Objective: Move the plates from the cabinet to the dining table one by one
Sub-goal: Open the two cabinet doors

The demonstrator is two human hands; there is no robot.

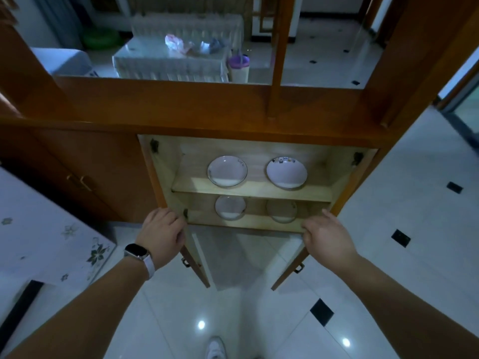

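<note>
A low wooden cabinet (259, 120) stands open in front of me, both doors swung outward. Two white plates sit on its upper shelf, one at the left (227, 171) and one at the right (286, 172). Two more rest on the lower shelf, left (230, 207) and right (281, 211), partly hidden by the upper shelf board. My left hand (163, 229) grips the top edge of the left door (197, 257). My right hand (327, 233) grips the top edge of the right door (287, 268). A table with a white floral cloth (39, 234) is at my left.
Glossy white floor tiles with black insets (400, 238) spread around the cabinet. Through the opening above the cabinet I see a cloth-covered table (168, 60) with bags on it and a purple-lidded bin (239, 67). My shoe (215, 348) is at the bottom.
</note>
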